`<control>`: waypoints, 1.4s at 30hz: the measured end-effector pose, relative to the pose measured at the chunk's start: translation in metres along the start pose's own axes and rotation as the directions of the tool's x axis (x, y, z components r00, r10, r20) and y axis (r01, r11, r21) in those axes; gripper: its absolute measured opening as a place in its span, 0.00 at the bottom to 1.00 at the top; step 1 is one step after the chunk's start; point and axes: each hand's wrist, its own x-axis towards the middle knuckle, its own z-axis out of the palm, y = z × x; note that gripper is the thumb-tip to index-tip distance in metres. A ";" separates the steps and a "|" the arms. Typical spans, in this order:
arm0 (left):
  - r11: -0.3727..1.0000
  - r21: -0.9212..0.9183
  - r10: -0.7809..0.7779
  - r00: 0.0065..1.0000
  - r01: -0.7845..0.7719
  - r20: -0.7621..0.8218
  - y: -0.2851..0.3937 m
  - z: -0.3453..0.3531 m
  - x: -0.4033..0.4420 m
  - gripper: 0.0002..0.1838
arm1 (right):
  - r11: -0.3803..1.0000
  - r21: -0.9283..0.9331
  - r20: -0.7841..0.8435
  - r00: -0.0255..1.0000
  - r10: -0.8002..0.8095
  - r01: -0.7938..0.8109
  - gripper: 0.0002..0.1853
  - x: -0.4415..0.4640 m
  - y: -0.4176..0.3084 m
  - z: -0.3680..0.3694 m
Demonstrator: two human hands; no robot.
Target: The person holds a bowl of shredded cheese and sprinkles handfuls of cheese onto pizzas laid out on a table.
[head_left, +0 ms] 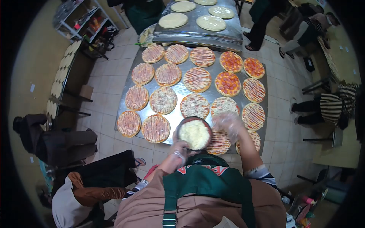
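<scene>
A dark round bowl (208,128) of white grated cheese (194,135) rests in my left hand (180,150), its gloved fingers wrapped round the near left side. My right hand (230,124), in a clear plastic glove, hovers over the near right of the table, just right of the bowl. Its fingers point down and are blurred, so whether they hold cheese is unclear. Beyond them lies a pizza (225,106) strewn with white cheese; a sauce-striped pizza (218,142) sits partly under the hand. Two more cheese-covered pizzas (194,106) (163,100) lie to the left.
Rows of sauce-striped pizzas (137,97) and several red-topped pizzas (227,83) cover the metal table (175,121). Behind it, a wrapped table (190,32) bears plain dough rounds (173,21). People stand at the left (64,138), right (327,104) and back (142,15).
</scene>
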 end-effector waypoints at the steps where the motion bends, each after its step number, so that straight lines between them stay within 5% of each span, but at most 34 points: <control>1: 1.000 0.026 -0.002 1.000 0.002 -0.021 -0.002 0.004 -0.004 0.35 | 0.894 -0.429 0.103 0.990 -0.093 0.129 0.09 0.000 0.000 0.018; 2: 0.996 0.036 -0.086 0.994 0.084 0.061 -0.022 -0.019 0.027 0.32 | 0.806 -0.564 0.178 0.979 -0.096 0.181 0.08 -0.007 -0.001 0.029; 3: 0.993 0.049 -0.110 0.992 0.108 0.054 -0.021 -0.013 0.022 0.28 | 0.619 -0.781 0.175 0.980 0.092 0.082 0.11 -0.022 -0.041 0.046; 5: 0.988 0.152 -0.045 0.996 0.032 0.082 -0.018 -0.001 0.004 0.16 | 0.429 -0.879 0.138 0.972 -0.189 0.208 0.15 -0.013 -0.012 0.065; 8: 0.997 -0.029 -0.071 0.989 0.075 0.129 -0.034 -0.016 0.026 0.13 | 0.316 -0.911 0.266 0.963 -0.044 0.266 0.18 -0.013 -0.009 0.080; 12: 0.996 0.035 -0.078 0.996 0.077 0.036 -0.026 -0.024 0.019 0.09 | 0.170 -0.910 0.407 0.897 0.174 0.379 0.20 -0.020 -0.022 0.078; 20: 0.978 -0.186 -0.057 0.976 0.097 0.210 -0.018 -0.042 0.033 0.32 | 0.258 -0.900 0.387 0.916 0.101 0.352 0.22 -0.007 -0.038 0.108; 25: 0.994 -0.102 -0.015 0.985 0.033 0.170 -0.017 -0.044 0.047 0.34 | 0.156 -0.914 0.366 0.927 -0.086 0.375 0.21 0.007 -0.024 0.100; 27: 0.994 -0.071 -0.068 0.969 0.087 0.238 -0.008 -0.039 0.044 0.34 | 0.086 -0.949 0.306 0.951 0.037 0.302 0.20 0.006 -0.035 0.099; 34: 0.992 -0.095 -0.065 0.980 0.084 0.189 -0.005 -0.020 0.032 0.26 | 0.320 -0.915 0.262 0.965 0.005 0.246 0.17 -0.004 -0.021 0.100; 42: 0.999 0.030 -0.025 0.968 0.018 0.250 -0.010 -0.011 0.046 0.26 | 0.436 -0.858 0.267 0.961 -0.069 0.270 0.22 -0.021 -0.054 0.063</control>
